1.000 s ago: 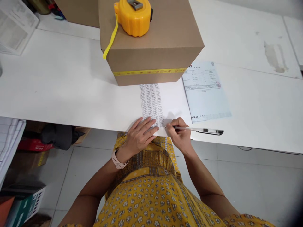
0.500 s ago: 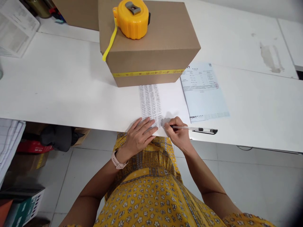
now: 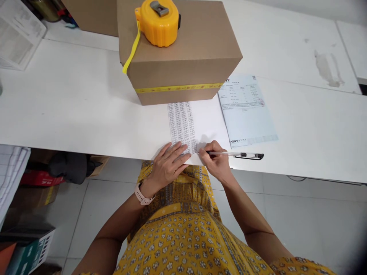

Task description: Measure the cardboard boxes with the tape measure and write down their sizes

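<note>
My left hand [image 3: 168, 165] lies flat with its fingers spread on a sheet of paper [image 3: 207, 118] at the desk's front edge. Columns of small dense handwriting fill the sheet's left part. Wrapped round a clear pen [image 3: 243, 155] with black parts, my right hand [image 3: 214, 160] rests on the same sheet. The pen's tip is down at the lower end of the rightmost written column. A cardboard box [image 3: 183, 72] with yellow printed tape stands just beyond, at the sheet's far end. On its top sits a yellow tape measure [image 3: 159, 25], its yellow strap hanging over the box edge.
A pale blue printed form [image 3: 248, 122] lies right of the sheet on the white desk [image 3: 71, 103]. Another cardboard box [image 3: 94, 17] and a white printed stand [image 3: 17, 34] are at the back left. Boxes and a dark object [image 3: 67, 162] are below the desk, left.
The view has shifted very slightly. Both hands stay in place, with the pen tip still on the sheet.
</note>
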`<state>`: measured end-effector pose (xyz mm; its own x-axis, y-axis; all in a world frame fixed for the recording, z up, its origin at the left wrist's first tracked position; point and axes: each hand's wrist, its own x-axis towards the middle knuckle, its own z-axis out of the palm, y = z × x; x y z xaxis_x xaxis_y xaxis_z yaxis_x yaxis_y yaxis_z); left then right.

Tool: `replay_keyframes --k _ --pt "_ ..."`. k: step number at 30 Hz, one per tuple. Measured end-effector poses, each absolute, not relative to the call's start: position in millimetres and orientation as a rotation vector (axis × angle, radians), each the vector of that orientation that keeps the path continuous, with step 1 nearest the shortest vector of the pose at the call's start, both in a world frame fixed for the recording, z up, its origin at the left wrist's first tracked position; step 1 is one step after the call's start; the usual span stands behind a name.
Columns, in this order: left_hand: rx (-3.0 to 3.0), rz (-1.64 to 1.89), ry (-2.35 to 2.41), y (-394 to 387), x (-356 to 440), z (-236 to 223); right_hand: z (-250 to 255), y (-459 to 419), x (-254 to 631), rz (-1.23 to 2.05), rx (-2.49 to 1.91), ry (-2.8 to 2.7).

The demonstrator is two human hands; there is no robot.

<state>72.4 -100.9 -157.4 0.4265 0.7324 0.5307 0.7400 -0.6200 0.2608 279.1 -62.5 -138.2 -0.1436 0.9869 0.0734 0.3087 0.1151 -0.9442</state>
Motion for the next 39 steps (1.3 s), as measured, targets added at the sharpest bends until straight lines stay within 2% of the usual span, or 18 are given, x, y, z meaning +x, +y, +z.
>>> replay_keyframes --k 39 --pt "-2.635 -0.988 -1.366 -100.9 73.3 -156.8 -138.7 -63.3 278.8 1.059 -1.308 -1.568"
